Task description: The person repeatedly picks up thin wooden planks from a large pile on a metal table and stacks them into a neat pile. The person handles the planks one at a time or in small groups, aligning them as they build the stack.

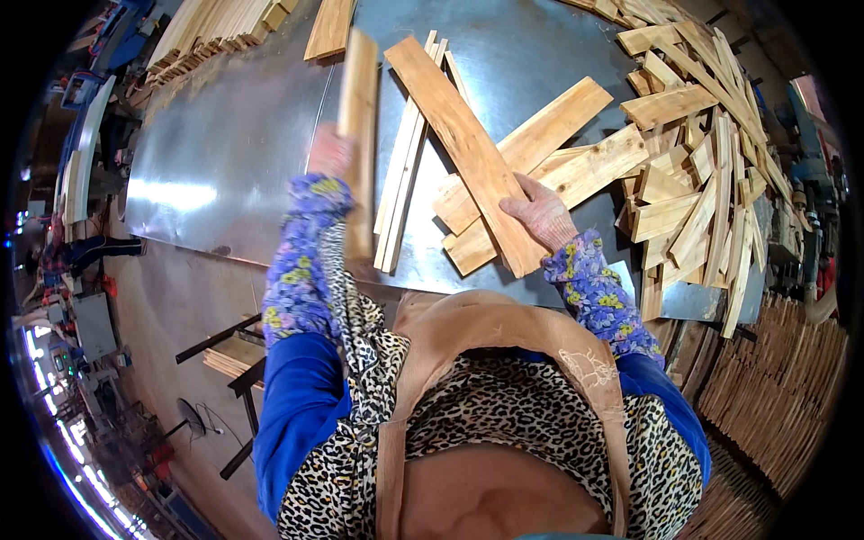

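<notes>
Metal table [243, 153], scrap pile [670, 184] at right, cut by rim. Right plank [459, 144]: over other boards, long axis far-left to near-right. Left board [360, 99]: left of it, motion-blurred, axis roughly fore-aft. Right hand [543, 216] grips near end, underside hidden. Left hand [330, 151] holds left board; fingers smeared.

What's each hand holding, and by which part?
The left hand holds a blurred board by its left edge, around mid-length; the right hand, another board by its right edge, near the lower end.
</notes>
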